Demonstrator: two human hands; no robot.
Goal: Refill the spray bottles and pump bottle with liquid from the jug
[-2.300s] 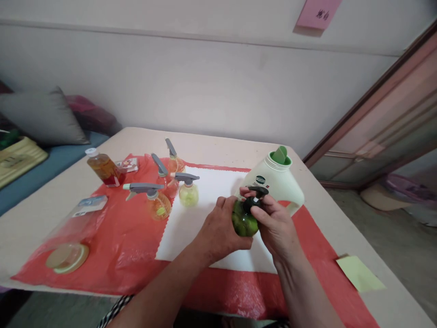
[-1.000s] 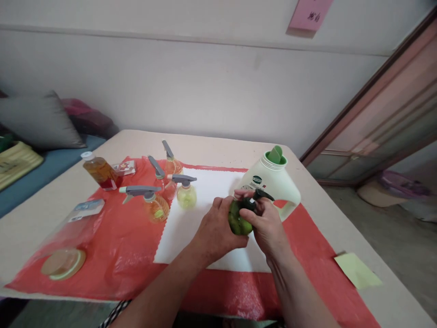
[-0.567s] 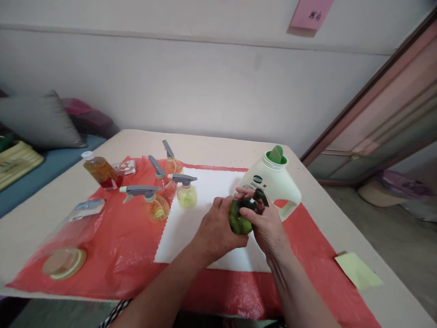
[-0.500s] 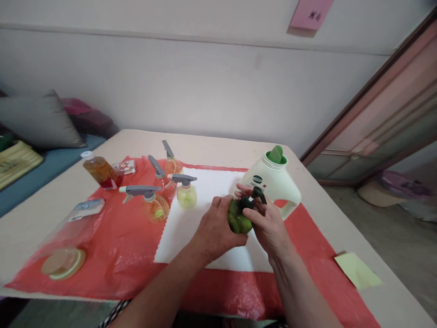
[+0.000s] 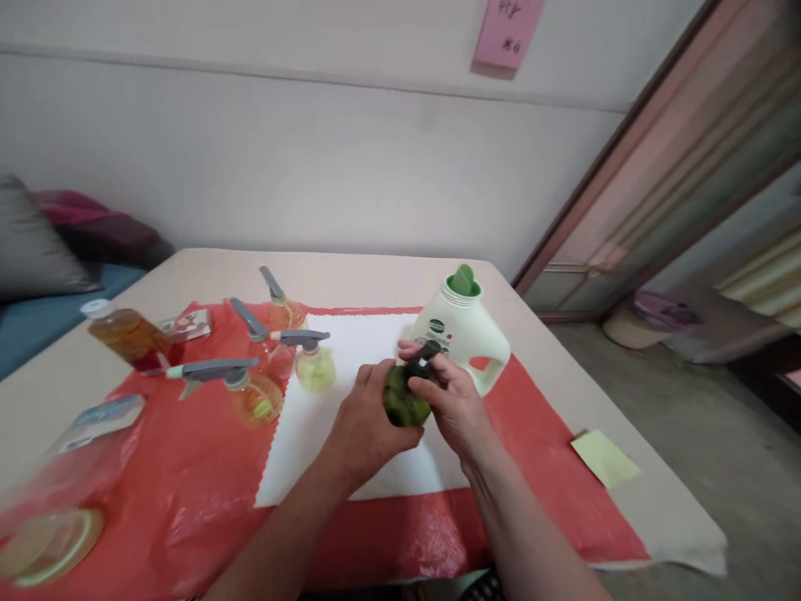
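Above the white sheet, my left hand is wrapped around the rounded body of a small green pump bottle. My right hand has its fingers closed about the bottle's black pump head. The bottle tilts slightly, and part of its body is hidden by my fingers. Just behind my right hand stands a pale green jug with a handle and a green spout. To the left of my hands is a round spray bottle with yellowish liquid and a grey trigger.
More spray bottles stand on the red plastic sheet to the left. Beyond them is a bottle of amber liquid. A round lidded container lies front left. A yellow sticky note is by the right table edge.
The view has swung right, so everything sits further left in the picture. The black pump's nozzle has turned under my right fingers. My left hand keeps its hold on the bottle.
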